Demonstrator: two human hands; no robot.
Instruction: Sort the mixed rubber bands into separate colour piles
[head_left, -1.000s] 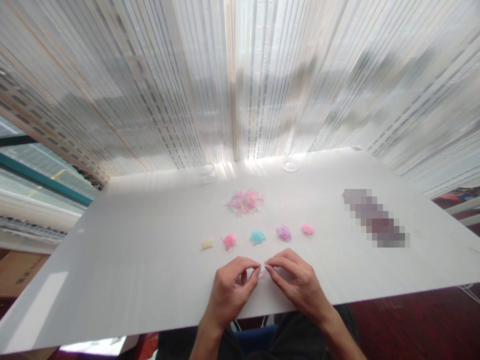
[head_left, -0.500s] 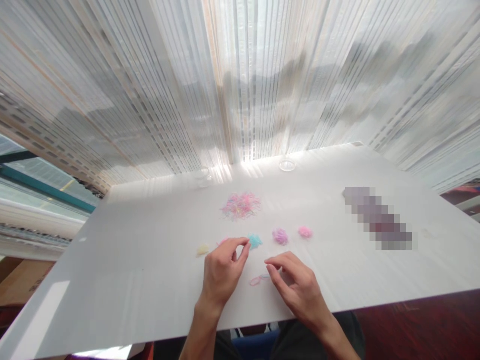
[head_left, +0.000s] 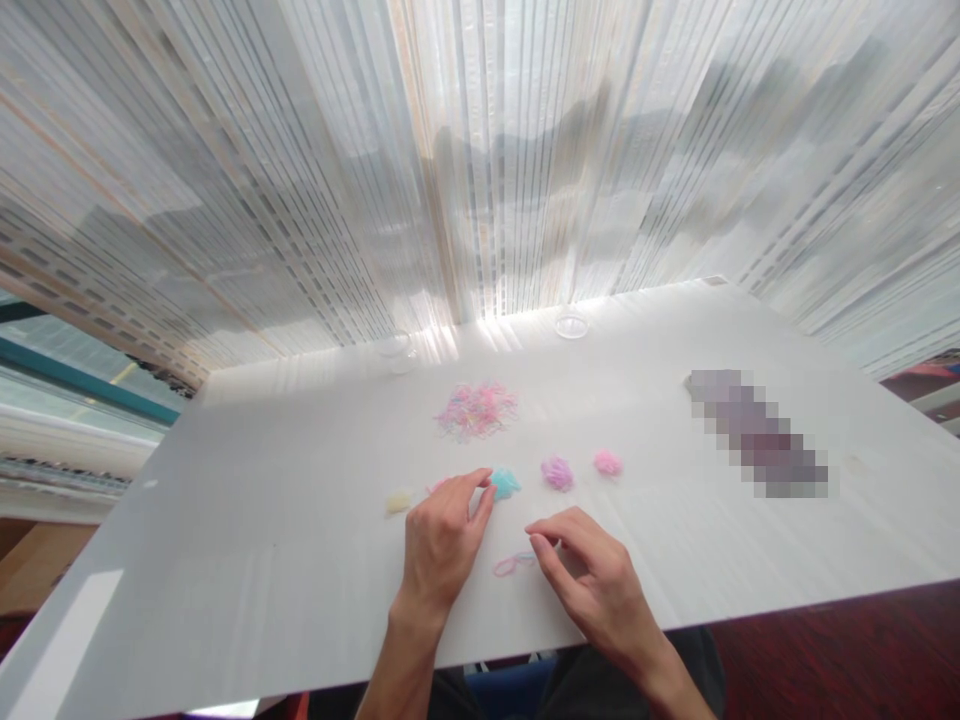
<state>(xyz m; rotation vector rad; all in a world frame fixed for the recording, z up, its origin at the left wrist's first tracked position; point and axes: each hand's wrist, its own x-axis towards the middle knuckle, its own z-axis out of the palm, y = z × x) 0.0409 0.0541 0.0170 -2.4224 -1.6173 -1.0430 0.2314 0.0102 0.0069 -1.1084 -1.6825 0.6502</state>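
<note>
My left hand (head_left: 444, 528) is beside a small pile of light blue elastic bands (head_left: 505, 484). Its thumb and index tips stand slightly apart at the pile's left edge, with nothing visible between them. To the right, my right hand (head_left: 592, 575) hovers low over the table, fingers curled and a narrow gap between thumb and index. Below its fingertips lie a few loose pink and blue bands (head_left: 506, 567). Purple bands (head_left: 557, 474) and pink bands (head_left: 608, 463) form piles farther right. A yellow pile (head_left: 398, 502) lies left, and my left hand partly covers another pink pile (head_left: 436, 487).
A larger heap of mixed coloured bands (head_left: 477, 411) lies farther back on the white table (head_left: 300, 600). Two clear round dishes or lids, one at the right (head_left: 571, 327) and one at the left (head_left: 395, 345), sit near the blinds. A pixelated object (head_left: 757, 432) lies at right.
My left thumb and index, pinched together before, have parted beside the blue pile. My right hand has barely moved. The view has shifted slightly.
</note>
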